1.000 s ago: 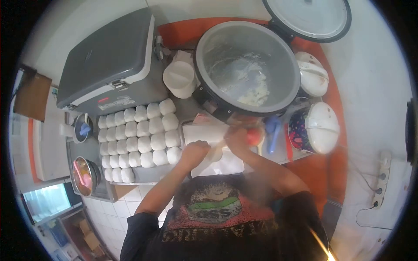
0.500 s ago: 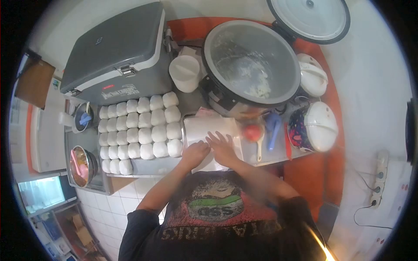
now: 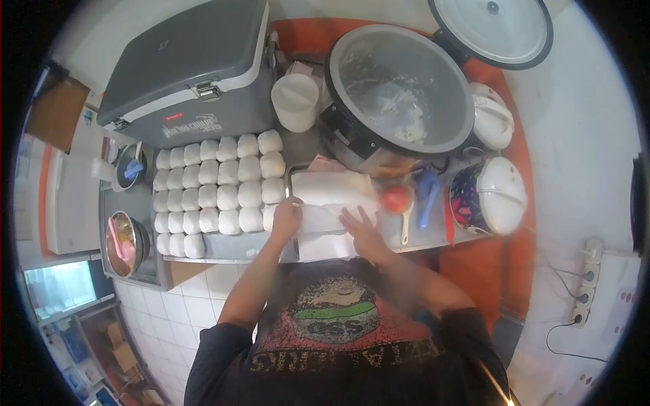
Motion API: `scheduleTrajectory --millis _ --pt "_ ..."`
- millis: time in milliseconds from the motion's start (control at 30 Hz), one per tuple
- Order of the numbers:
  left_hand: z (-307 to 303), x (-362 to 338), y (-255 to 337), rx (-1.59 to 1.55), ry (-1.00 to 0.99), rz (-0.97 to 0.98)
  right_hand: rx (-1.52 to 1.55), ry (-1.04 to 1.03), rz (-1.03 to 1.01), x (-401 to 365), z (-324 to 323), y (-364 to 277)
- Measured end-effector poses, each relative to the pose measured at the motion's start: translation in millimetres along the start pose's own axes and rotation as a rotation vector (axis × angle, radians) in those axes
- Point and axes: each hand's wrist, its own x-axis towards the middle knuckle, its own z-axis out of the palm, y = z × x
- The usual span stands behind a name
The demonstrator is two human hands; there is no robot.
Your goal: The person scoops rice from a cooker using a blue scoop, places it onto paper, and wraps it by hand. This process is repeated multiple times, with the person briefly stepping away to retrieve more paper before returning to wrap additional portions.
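Note:
A stack of white wrapping paper [image 3: 332,187] lies in front of me, partly on a metal tray [image 3: 289,177]. My left hand [image 3: 289,216] is closed at the left edge of the top sheet [image 3: 323,218], which looks raised or folded across the stack. Its fingertips are partly hidden. On the sheet's right side rests my right hand [image 3: 364,233], fingers spread and touching the paper. Rows of white paper-wrapped parcels [image 3: 228,172] sit packed side by side to the left, the nearest just beyond my left hand.
A large open rice cooker [image 3: 399,145] stands behind the paper. To the right are a red ladle-like utensil [image 3: 397,199], a blue scoop [image 3: 426,196] and a patterned container with a white lid [image 3: 501,196]. A grey cooler box [image 3: 183,74] and bowls [image 3: 139,247] are at the left.
My hands have moved apart: the left went left and up to the paper's edge, the right slightly right and down. The top sheet now appears lifted or folded. The view has shifted slightly.

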Motion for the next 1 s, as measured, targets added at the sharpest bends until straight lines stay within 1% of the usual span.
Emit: scheduleTrajectory --millis 33,133,200,233,333,400,433,500,633,700,733,767,833,867,967,1000 --pt "2.4 -4.5 5.2 -0.081 0.048 -0.084 -0.012 -0.004 -0.013 0.2 -1.1 1.5" --pt "27.3 -47.1 -18.4 0.152 -0.020 0.100 -0.044 -0.024 -0.038 -2.1 -5.3 2.5" --pt "28.0 -59.3 -23.3 0.100 -0.431 -0.089 -0.063 -0.045 -0.040 -3.1 -7.9 1.6" --pt "27.9 -62.2 -24.6 0.072 -0.635 -0.185 -0.013 -0.018 -0.035 -3.3 -9.4 0.5" --pt "1.8 -69.2 19.1 -0.877 -0.697 -0.521 0.096 0.042 -0.007 -7.8 -18.8 -7.2" --pt "6.0 -66.8 17.5 -1.170 -0.649 -0.650 0.113 0.064 0.024 -7.7 -28.7 -16.9" --pt "7.2 -65.6 18.4 -1.317 -0.618 -0.712 0.065 0.076 0.028 -7.5 -25.0 -18.8" --pt "10.7 -64.5 21.5 -1.055 -0.392 -0.473 -0.030 0.102 0.037 -7.2 -10.3 -19.5" --pt "18.9 -58.5 37.2 -0.499 0.033 -0.008 -0.017 0.206 0.038 6.0 10.7 -8.2" --pt "-4.6 -48.2 82.2 0.050 0.010 0.579 0.040 0.218 0.036 17.1 7.1 -4.4" --pt "-14.1 -39.6 97.7 0.334 -0.001 0.862 0.069 0.167 0.046 21.4 1.1 -4.4" --pt "-6.1 -28.2 89.3 0.330 -0.062 0.886 0.097 0.115 0.053 25.8 -8.7 -5.0" --pt "19.4 -5.8 54.4 0.325 -0.234 0.803 0.151 0.063 0.028 41.1 -21.7 2.0" --pt "21.8 -0.5 50.5 0.320 -0.324 0.760 0.183 0.053 0.003 44.5 -24.4 8.2" --pt "22.4 0.0 44.5 0.282 -0.353 0.508 0.305 0.075 -0.045 48.1 -27.0 27.7" --pt "21.3 -0.6 41.4 0.243 -0.347 0.472 0.349 0.092 -0.059 47.9 -26.8 32.8"
